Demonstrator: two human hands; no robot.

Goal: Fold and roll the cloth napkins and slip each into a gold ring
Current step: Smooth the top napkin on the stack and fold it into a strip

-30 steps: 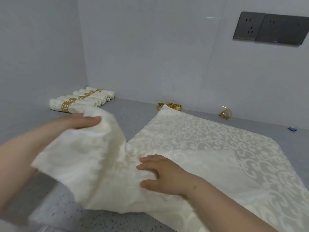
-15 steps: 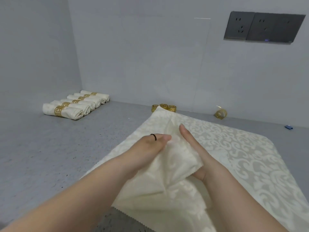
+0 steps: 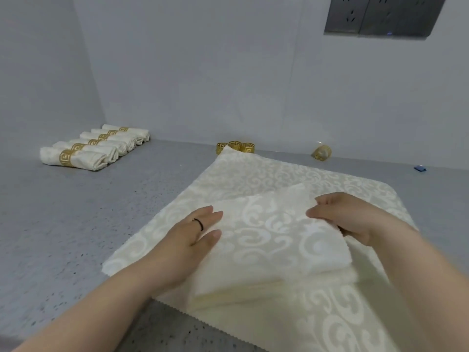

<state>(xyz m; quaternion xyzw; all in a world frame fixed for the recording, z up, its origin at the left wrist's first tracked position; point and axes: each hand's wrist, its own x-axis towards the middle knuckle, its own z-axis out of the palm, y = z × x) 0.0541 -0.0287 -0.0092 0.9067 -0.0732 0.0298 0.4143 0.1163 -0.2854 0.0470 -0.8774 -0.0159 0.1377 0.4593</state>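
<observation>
The right hand (image 3: 354, 219) is hiding its own fingertips under the folded napkin (image 3: 269, 240). The socket panel (image 3: 380, 16) is running off the top edge, and the small blue object (image 3: 420, 168) on the worktop (image 3: 63, 224) is appearing too tiny to identify.

The grey speckled counter (image 3: 76, 224) carries ringed napkin rolls (image 3: 96, 146), spare gold rings (image 3: 236, 146) and spread napkins (image 3: 253, 179).

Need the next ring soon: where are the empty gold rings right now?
Head view: three empty gold rings stand against the back wall, just behind the far corner of the spread napkin.
</observation>
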